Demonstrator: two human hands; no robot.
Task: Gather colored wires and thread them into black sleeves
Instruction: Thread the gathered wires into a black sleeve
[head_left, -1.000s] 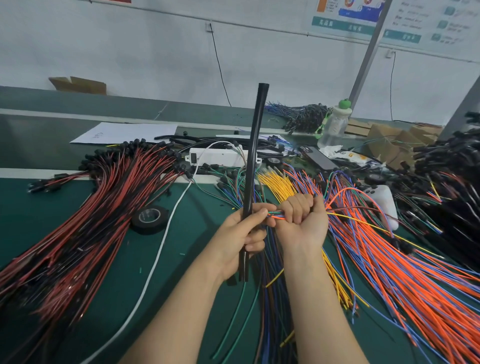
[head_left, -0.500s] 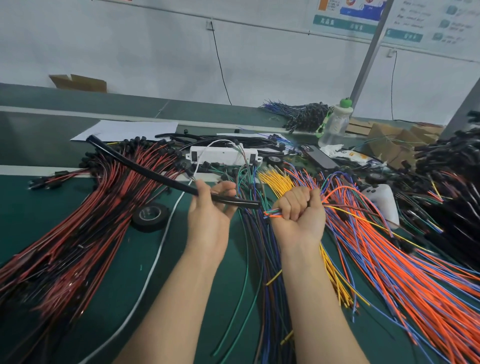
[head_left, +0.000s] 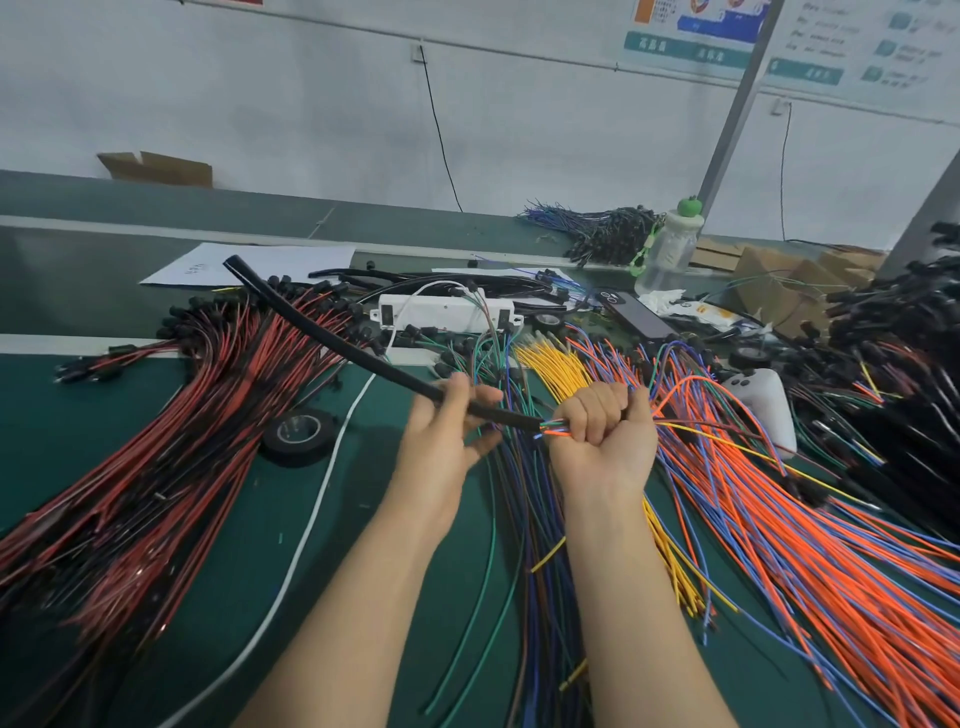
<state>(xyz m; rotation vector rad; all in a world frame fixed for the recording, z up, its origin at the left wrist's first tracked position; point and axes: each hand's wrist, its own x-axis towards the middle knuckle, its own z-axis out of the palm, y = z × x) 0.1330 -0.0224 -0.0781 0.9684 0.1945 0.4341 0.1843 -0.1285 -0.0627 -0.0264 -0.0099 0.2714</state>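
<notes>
The green tabletop (head_left: 358, 460) carries heaps of loose wire in front of the white power strip (head_left: 447, 314): red-and-black wires (head_left: 182, 441) to its left, orange and blue wires (head_left: 779, 545) to its right. The black sleeve (head_left: 332, 338) slants in the air in front of that strip, its mouth low and pointing right. The left hand (head_left: 441, 447) grips it just behind the mouth. The right hand (head_left: 602, 441) is fisted round a thin bundle of colored wires (head_left: 553, 428) whose tips meet the mouth. The sleeve looks light and bendy, so a hold near the mouth steadies it. The wires look thin and floppy, best pinched close to their tips
</notes>
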